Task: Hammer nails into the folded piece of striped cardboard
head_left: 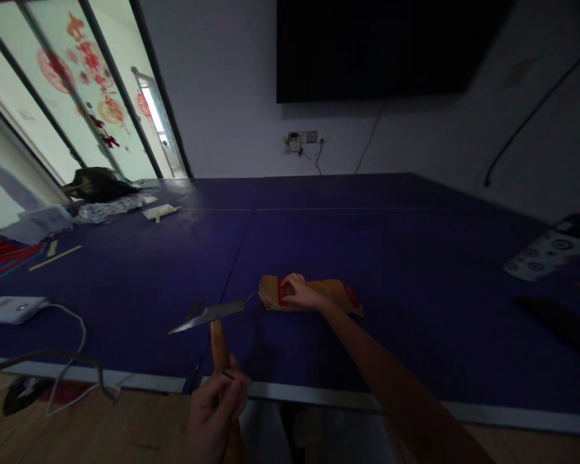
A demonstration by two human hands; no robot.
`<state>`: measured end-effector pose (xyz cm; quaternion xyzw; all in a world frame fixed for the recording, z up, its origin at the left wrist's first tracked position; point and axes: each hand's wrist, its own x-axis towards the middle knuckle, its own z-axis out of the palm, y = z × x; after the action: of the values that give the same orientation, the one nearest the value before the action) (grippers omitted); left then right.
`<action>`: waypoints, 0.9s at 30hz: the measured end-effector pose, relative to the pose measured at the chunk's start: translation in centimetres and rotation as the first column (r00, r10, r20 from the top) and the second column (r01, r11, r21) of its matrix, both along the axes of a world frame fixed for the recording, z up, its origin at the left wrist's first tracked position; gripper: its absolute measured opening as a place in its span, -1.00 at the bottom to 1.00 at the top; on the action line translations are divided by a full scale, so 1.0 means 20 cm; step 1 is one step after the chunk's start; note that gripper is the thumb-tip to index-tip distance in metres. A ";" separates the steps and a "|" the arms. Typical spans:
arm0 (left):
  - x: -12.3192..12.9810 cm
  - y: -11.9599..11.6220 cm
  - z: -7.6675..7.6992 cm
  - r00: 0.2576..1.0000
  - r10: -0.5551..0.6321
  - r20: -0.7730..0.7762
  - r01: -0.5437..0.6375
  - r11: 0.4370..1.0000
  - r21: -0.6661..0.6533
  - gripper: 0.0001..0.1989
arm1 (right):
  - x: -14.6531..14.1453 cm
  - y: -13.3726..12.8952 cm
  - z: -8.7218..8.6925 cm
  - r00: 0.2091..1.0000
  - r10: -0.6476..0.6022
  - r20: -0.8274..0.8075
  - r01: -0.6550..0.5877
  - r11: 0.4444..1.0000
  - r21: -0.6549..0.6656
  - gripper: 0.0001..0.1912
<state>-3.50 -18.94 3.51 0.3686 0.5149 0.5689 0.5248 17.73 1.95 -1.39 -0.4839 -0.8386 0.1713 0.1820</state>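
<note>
Near the table's front edge my left hand (220, 403) is closed around the wooden handle of a hammer (217, 341); its long pointed metal head lies crosswise above the hand. A small dark object shows between thumb and finger. Several dark nails (194, 310) lie behind the hammer head, and one thin nail (249, 298) shows at its right end. My right hand (299, 291) reaches over a brown and red flattened package (336, 295) on the table, its fingers curled onto the red part.
The purple table (367, 238) has a seam. At left are a white device (12, 309) with a cable, red and blue strips, plastic bags (109, 207) and a dark bag (101, 183). A patterned item (536, 258) and a black object (560, 322) lie at right.
</note>
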 end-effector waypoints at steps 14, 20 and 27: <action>0.09 0.10 0.08 0.984 -0.105 -0.145 0.131 0.974 0.187 -0.63 | 0.01 -0.03 0.04 0.800 -0.169 -0.576 0.111 0.985 -0.134 -0.73; 0.12 0.11 0.05 0.972 -0.174 -0.157 0.205 0.957 0.207 -0.64 | 0.05 -0.12 0.21 0.535 -0.264 -0.803 0.144 0.965 -0.221 -0.75; 0.14 0.13 0.05 0.906 -0.131 -0.402 0.256 0.927 0.273 -0.68 | -0.17 -0.92 0.15 0.511 -0.306 -0.804 -0.101 0.907 -0.409 -0.69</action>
<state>-0.79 -16.39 4.42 0.6009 0.4673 0.5075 0.4038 14.25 -16.47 1.54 -0.4129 -0.5536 0.5450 0.4754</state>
